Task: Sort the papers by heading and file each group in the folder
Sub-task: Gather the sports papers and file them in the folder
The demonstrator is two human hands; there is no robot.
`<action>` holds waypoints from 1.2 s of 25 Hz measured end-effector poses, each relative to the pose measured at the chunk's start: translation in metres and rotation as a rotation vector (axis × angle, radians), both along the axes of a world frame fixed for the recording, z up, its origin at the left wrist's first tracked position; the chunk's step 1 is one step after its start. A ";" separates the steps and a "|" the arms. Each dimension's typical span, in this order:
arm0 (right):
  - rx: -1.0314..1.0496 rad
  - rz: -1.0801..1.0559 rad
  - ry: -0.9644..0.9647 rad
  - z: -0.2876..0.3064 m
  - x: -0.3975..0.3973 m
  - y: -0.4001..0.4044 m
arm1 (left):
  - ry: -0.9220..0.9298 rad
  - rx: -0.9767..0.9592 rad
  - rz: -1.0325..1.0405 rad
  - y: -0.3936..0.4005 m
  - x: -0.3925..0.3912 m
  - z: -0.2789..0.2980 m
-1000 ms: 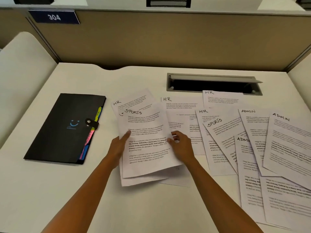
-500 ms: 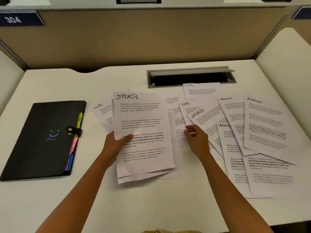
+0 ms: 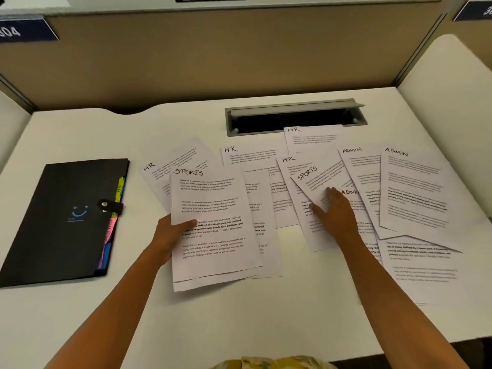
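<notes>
My left hand (image 3: 170,234) grips the left edge of a small stack of sheets headed SPORTS (image 3: 213,225), thumb on top. My right hand (image 3: 334,211) lies flat with straight fingers on a tilted second SPORTS sheet (image 3: 316,179) in the spread to the right. Sheets headed HR (image 3: 250,158) lie behind and between the hands. ADMIN sheets (image 3: 412,190) fan out at the right. A shut black folder (image 3: 61,219) with coloured tabs along its right edge lies at the left of the desk.
An open grey cable slot (image 3: 292,118) sits in the white desk (image 3: 239,315) behind the papers, one HR sheet (image 3: 311,137) overlapping its front rim. Beige partition walls close the back and sides. A blue number plate (image 3: 24,31) hangs at top left.
My right hand has left the SPORTS stack and moved right onto the tilted SPORTS sheet. My left hand keeps hold of the stack. The camera has swung to the right.
</notes>
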State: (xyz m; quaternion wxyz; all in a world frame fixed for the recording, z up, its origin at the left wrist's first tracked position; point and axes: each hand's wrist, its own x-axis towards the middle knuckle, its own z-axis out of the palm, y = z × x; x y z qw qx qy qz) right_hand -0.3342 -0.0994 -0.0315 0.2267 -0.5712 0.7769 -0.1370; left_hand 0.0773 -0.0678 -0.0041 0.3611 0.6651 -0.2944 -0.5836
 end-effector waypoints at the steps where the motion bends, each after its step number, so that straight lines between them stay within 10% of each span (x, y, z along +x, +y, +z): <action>1: 0.000 0.027 0.089 -0.001 0.004 -0.001 | -0.011 -0.007 0.006 0.000 0.001 0.000; 8: -0.177 0.127 0.393 0.018 0.024 -0.014 | -0.075 -0.054 0.061 -0.003 0.021 0.008; 18: -0.349 0.084 -0.074 0.103 0.132 -0.033 | -0.099 -0.056 0.123 0.005 0.052 0.012; 30: 0.102 0.347 -0.561 0.065 0.351 0.006 | -0.063 -0.015 0.114 0.022 0.044 0.011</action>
